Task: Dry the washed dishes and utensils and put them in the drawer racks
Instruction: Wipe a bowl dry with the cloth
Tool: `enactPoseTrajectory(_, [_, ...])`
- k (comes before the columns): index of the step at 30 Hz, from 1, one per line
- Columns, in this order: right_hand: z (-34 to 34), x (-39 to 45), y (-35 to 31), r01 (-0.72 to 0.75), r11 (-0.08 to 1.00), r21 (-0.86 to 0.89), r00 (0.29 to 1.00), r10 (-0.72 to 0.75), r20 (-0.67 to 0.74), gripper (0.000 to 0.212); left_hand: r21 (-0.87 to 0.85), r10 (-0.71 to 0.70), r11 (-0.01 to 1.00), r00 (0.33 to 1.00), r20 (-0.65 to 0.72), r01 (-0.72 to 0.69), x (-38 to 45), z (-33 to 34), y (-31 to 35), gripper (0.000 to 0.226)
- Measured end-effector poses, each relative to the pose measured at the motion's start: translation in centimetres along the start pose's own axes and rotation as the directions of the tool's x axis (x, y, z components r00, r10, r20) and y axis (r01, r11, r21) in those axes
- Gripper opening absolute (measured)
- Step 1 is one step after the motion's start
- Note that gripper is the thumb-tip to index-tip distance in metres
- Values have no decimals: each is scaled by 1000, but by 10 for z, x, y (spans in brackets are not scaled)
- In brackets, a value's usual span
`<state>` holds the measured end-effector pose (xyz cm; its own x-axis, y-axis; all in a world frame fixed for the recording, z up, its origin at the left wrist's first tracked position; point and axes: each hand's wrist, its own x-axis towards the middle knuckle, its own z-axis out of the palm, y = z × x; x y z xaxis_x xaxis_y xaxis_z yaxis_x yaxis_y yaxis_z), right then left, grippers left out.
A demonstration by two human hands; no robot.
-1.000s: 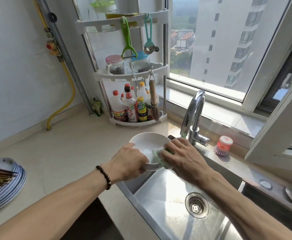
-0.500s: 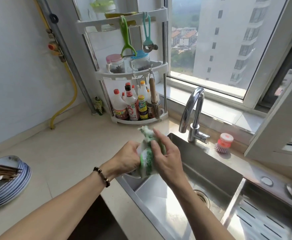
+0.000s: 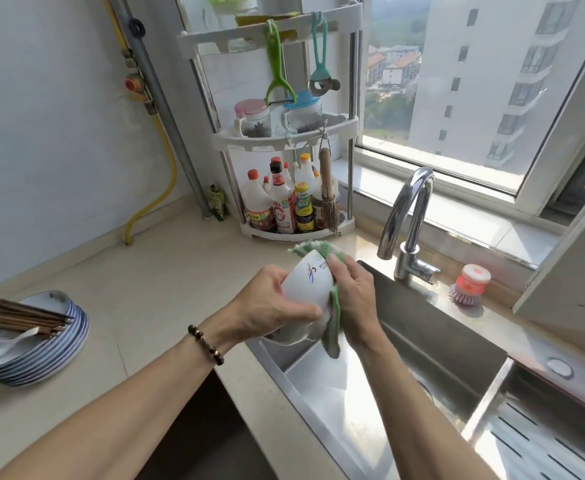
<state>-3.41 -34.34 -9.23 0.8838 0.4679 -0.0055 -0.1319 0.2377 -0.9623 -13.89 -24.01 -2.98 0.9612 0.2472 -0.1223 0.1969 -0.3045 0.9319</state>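
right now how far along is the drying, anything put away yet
Nothing shows as put away; no drawer rack is in view. In hand: the left hand holds a white bowl while the right hand rubs it with a green cloth. Left: the stack of plates with chopsticks and a spoon on top.

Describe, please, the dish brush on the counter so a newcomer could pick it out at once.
Start at the chrome faucet behind the sink. Just to its right, on the ledge under the window, stands the dish brush. Its orange-red top and pinkish bristles set it apart from everything nearby.
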Motion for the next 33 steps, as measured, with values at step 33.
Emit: enactPoseTrajectory(33, [5, 7, -28, -327, 930, 169, 935, 293, 200, 48, 120, 104, 985, 978, 181, -127, -3, -23, 30, 14])
